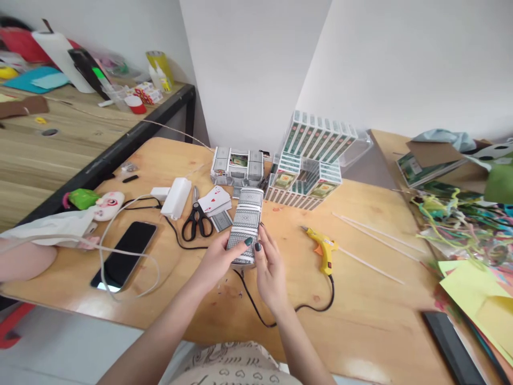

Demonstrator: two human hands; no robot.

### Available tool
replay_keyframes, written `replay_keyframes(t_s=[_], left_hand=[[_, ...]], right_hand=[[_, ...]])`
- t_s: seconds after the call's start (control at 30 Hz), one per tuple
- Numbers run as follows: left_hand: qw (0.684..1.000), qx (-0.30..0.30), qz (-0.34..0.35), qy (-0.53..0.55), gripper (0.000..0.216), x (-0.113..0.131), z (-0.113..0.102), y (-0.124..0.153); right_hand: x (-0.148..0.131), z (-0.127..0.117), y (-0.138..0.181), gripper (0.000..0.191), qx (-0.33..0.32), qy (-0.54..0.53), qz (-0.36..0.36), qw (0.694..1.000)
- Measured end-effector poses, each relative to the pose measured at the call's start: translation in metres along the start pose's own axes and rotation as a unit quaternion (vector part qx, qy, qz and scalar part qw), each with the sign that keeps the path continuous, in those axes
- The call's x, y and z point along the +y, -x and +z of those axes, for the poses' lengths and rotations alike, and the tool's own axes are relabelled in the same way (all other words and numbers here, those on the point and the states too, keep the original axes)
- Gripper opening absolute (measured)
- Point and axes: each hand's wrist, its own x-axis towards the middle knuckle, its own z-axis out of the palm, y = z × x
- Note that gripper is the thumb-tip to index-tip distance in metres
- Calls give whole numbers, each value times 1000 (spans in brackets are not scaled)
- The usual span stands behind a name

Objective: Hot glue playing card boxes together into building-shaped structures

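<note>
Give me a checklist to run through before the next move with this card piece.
1. Card piece secured: ok, left hand and right hand both hold its near end.
2. Glue gun apart from the hands: ok, lying on the table to their right.
3. Glue gun hot: cannot tell.
4. Black cord clear of the arms: not ok, it passes beneath the right forearm.
5. Scissors apart from the hands: ok, beside the loose cards.
</note>
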Motion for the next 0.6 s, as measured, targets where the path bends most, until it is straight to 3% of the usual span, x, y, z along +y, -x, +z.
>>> replay_keyframes(t_s=[0.17, 0.37, 0.6], left_hand=[[998, 24, -13, 50, 32, -1, 2, -6], [997, 42, -25, 65, 32, -4, 3, -8], [996, 54, -17, 64, 29, -8, 6, -9]], right_hand=[[-2, -4, 5, 43, -28, 28, -34, 999], [1, -5, 7, 60, -31, 114, -94, 989], [0, -6, 7, 54, -26, 302, -205, 931]])
